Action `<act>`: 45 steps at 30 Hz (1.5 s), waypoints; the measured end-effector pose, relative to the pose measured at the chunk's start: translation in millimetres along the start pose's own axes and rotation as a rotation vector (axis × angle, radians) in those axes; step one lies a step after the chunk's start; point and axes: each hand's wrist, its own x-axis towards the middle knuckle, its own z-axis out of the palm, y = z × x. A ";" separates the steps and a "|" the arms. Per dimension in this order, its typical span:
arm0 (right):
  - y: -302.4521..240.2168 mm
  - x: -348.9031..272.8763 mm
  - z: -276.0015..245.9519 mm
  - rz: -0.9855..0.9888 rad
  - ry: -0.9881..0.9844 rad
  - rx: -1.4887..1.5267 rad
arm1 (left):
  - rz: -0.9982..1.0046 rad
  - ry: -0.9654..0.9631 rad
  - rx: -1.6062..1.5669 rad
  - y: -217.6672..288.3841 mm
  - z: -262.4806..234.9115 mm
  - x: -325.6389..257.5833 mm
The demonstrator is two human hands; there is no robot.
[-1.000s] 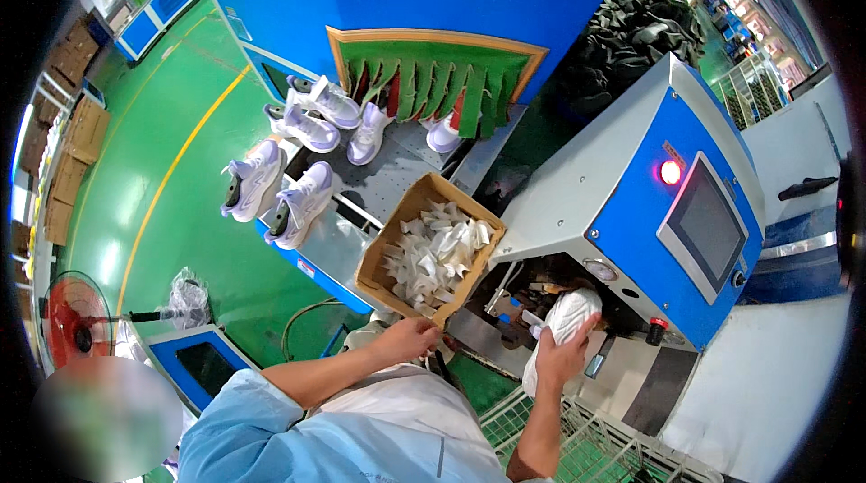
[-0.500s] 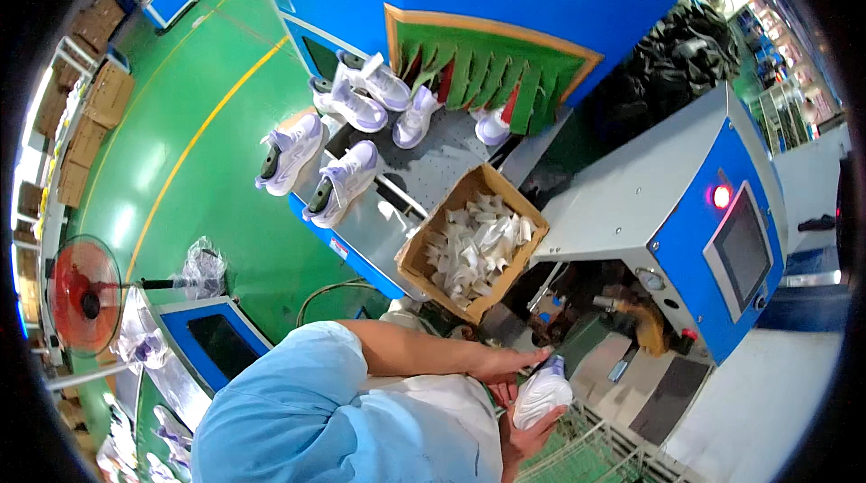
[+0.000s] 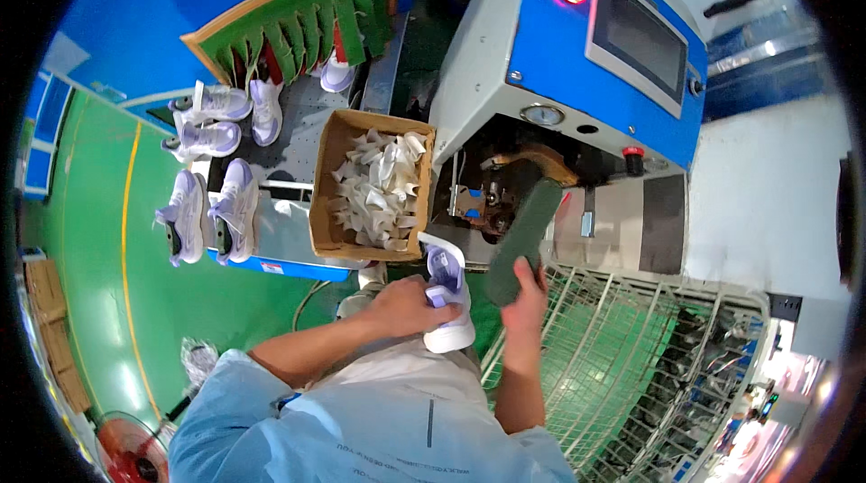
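Below the blue machine (image 3: 586, 77), left hand (image 3: 401, 307) is closed around a white-lilac shoe (image 3: 446, 303) at the lap; right hand (image 3: 526, 294) grips a green insole (image 3: 523, 235). Risk: insole buckles if it catches the collar. Shoe opening hidden; fingertips unclear.

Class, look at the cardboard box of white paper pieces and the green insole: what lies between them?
In the head view, between the cardboard box and the green insole sits the machine's dark open work bay.
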 end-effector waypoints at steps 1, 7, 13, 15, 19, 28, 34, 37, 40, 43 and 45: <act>-17.2 -11.5 -12.7 -0.032 -0.073 -0.021 | 0.039 0.002 0.037 3.6 -9.8 -7.8; -105.8 -99.9 -140.3 -0.294 0.378 -0.650 | 0.248 0.063 -0.062 11.7 12.2 -8.5; -237.2 -169.7 -236.1 -0.631 0.890 -0.772 | 0.055 0.193 -0.736 -2.6 58.2 16.3; -273.0 -172.7 -287.0 -0.527 1.006 -0.987 | 0.025 0.210 -0.730 -5.7 67.1 22.6; -321.6 -158.1 -420.0 -0.258 1.153 -0.661 | 0.078 0.212 -0.852 -10.1 63.7 23.1; -366.8 -93.4 -402.8 -0.278 0.918 -0.626 | 0.657 0.625 -1.203 -251.5 -55.1 -75.6; -249.9 -86.1 -361.7 -0.835 1.237 -1.721 | 0.194 0.815 -0.763 -249.5 -86.8 -68.2; -187.7 -31.0 -247.8 -0.946 0.059 -1.392 | -0.328 0.876 -0.399 -292.6 -69.0 -45.7; -140.6 -15.7 -156.1 -0.679 -0.407 -2.043 | -0.239 1.109 -0.054 -320.9 -25.1 -31.0; -98.0 -11.7 -119.9 -0.878 -0.630 -2.380 | -0.185 1.320 0.087 -308.1 -26.0 -31.5; -69.2 -20.1 -67.0 -0.485 -0.565 -1.893 | -0.201 1.585 -0.024 -313.7 -48.8 -38.7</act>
